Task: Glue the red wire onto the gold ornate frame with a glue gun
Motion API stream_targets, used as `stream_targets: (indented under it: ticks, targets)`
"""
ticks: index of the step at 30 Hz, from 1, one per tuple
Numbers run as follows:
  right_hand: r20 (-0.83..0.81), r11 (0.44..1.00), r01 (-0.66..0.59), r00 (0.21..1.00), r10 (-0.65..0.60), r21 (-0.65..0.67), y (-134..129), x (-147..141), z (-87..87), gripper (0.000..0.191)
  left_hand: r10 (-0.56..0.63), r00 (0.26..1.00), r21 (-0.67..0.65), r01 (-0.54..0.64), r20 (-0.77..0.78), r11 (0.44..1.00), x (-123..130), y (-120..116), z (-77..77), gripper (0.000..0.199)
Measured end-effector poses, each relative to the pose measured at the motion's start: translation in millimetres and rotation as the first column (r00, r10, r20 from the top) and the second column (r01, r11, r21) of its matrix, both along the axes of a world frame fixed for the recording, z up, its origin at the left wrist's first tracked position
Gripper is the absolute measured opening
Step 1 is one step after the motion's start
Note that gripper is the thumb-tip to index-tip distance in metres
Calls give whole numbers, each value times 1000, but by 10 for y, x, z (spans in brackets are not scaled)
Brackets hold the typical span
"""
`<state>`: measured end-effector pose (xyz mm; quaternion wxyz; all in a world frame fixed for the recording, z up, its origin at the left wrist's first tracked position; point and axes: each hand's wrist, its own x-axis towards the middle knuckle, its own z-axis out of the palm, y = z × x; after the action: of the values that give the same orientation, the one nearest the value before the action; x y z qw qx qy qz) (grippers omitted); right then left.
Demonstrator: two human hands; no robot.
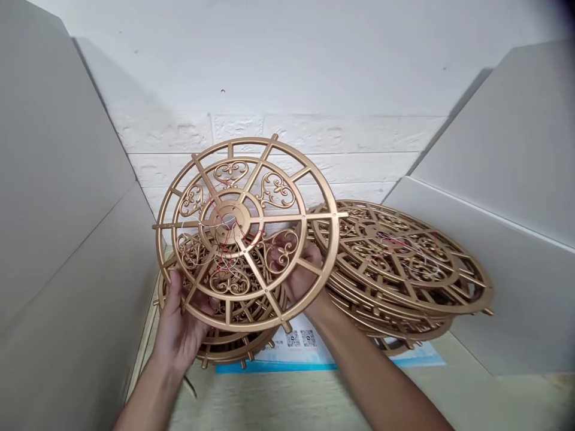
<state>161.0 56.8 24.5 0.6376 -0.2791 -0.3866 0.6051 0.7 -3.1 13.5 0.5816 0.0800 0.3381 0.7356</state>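
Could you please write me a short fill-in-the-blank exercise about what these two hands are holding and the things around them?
1. The left hand and right hand hold up a round openwork frame coloured ____.
2. Thin wires tangled at its hub are partly ____.
3. The wall behind has a white ____ pattern.
4. Under the stacked frames lies a blue-edged sheet printed with ____ codes.

Missing words: gold; red; brick; QR

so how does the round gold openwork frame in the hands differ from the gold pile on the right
The held gold frame is a single piece, while the gold pile is several stacked. The held frame stands tilted up in the left hand and right hand; the pile lies nearly flat. Both share spoked rings, scrollwork and tangled red wire.
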Motion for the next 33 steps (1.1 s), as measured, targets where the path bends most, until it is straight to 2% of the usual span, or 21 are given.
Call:
stream_targets:
  ticks: [4,6,11,14,21,26,30,33]
  targets:
    - [49,1000,-20,999,19,21,26,63,24,22,-5,1000,11,5,0,1000,-2,-2,-46,18]
    - [77,999,-42,996,39,30,36,106,16,24,-4,1000,22,5,-9,1000,-1,-7,-52,15]
    - [91,997,-49,995,43,65,38,144,8,23,6,1000,22,-5,-28,1000,9,-14,-37,18]
    - [78,996,-11,997,3,93,4,136,20,23,13,1000,8,-13,-23,1000,20,-8,-25,17]
    - [81,986,89,992,-101,137,-93,117,53,26,3,1000,-52,-2,17,999,33,-27,3,28]
    - [151,976,112,978,-141,185,-115,99,-8,21,-13,1000,-47,14,26,999,29,-18,12,27]
    - [195,969,97,970,-143,225,-98,84,-88,19,15,1000,-33,-14,19,999,28,18,23,37]
    - [175,954,158,963,-206,255,-112,79,-84,20,60,998,-26,-60,14,998,20,18,50,40]
